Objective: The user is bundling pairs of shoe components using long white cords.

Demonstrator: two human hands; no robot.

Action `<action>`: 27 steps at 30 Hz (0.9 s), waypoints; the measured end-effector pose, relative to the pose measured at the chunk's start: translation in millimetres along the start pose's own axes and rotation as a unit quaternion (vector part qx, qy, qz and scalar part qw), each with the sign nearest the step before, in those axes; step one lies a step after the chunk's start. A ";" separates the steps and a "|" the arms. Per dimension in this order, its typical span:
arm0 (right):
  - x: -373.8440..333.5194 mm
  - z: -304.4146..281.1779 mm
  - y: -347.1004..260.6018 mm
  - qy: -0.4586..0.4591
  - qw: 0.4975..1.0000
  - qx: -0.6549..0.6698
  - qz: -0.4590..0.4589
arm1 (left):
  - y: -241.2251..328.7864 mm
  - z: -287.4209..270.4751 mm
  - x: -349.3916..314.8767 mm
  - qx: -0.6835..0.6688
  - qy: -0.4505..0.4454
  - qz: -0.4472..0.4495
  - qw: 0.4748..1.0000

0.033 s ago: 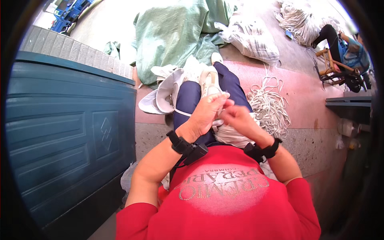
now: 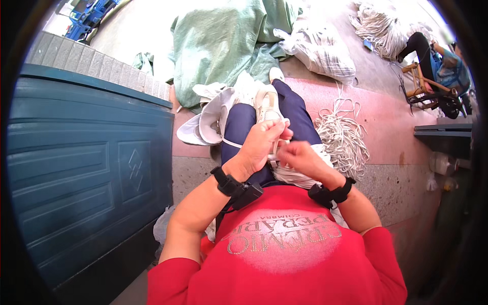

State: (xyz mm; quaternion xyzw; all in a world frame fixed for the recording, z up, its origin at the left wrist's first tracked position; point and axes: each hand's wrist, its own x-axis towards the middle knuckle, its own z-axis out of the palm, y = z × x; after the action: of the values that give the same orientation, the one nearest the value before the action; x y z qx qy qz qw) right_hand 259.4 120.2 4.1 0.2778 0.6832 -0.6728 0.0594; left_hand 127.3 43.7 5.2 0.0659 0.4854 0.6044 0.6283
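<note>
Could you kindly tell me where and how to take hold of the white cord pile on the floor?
Probably around the thick middle of the white cord pile, from its right: it lies loose and tangled, and the person's right leg flanks its left.

Printed lettering covered the front of the red shirt.
Three lines of capital letters ran across the shirt, two of them large and one small. The large lines were made of gold-brown dots, like little studs, and the one nearer the chest stretched the wider of the two. The small line was plainer and darker, a single short word set between two tiny marks, and lay closest to the shirt's bottom edge. Behind the lettering spread a pale, whitish patch, rounded along its chest side and speckled at the rim.
</note>
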 end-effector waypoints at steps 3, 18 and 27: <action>-0.1 3.7 16.3 -0.097 0.987 0.055 0.117 | -0.1 -16.2 -6.6 0.064 -0.022 0.026 0.997; 27.1 -105.1 -4.1 0.094 0.906 0.404 -0.088 | -11.6 -2.1 6.1 0.354 -0.093 0.026 0.930; 46.6 -125.4 13.1 0.259 0.960 0.038 -0.103 | -8.4 -21.1 46.3 0.835 0.085 0.231 0.492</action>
State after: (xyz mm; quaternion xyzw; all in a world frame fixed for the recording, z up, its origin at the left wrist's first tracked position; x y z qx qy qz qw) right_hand 263.1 252.8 -17.7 0.3721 0.6743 -0.6057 -0.1998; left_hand 109.2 69.0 -36.0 0.6178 0.7817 0.0429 0.0734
